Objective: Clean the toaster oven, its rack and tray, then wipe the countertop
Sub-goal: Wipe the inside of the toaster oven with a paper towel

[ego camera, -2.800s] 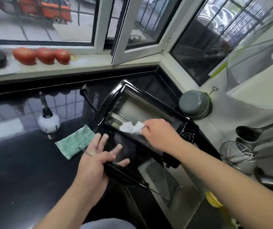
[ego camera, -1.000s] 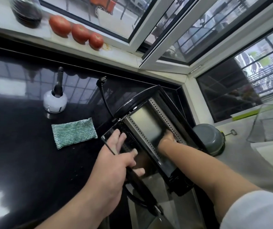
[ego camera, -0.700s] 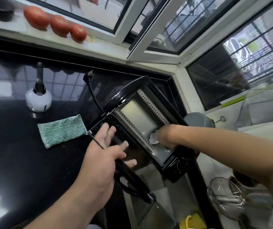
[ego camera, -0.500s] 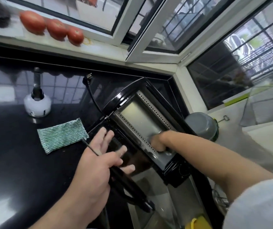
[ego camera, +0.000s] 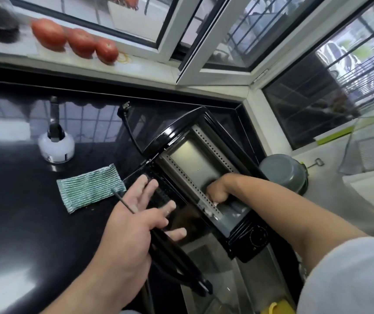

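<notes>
The black toaster oven [ego camera: 181, 130] sits at an angle on the dark countertop [ego camera: 22, 223] with its glass door [ego camera: 188, 220] folded down towards me. My left hand [ego camera: 131, 227] rests flat on the door, fingers spread and straight, and a thin black rod crosses over it. My right hand [ego camera: 217, 191] reaches inside the metal cavity, low near the front right corner. It is curled round a white wipe [ego camera: 215, 203], of which only a small edge shows. A green striped cloth [ego camera: 88, 188] lies on the counter left of the oven.
A white round gadget with a black handle [ego camera: 55, 145] stands behind the cloth. The oven's plug [ego camera: 124, 107] lies loose at the back. A grey pot [ego camera: 283, 172] sits right of the oven. Tomatoes [ego camera: 79, 41] line the windowsill. A steel sink [ego camera: 215, 264] lies below the door.
My right hand went from the oven's front edge into the cavity and rubbed the wipe about inside, ending low near the front right corner. My left hand stayed on the door.
</notes>
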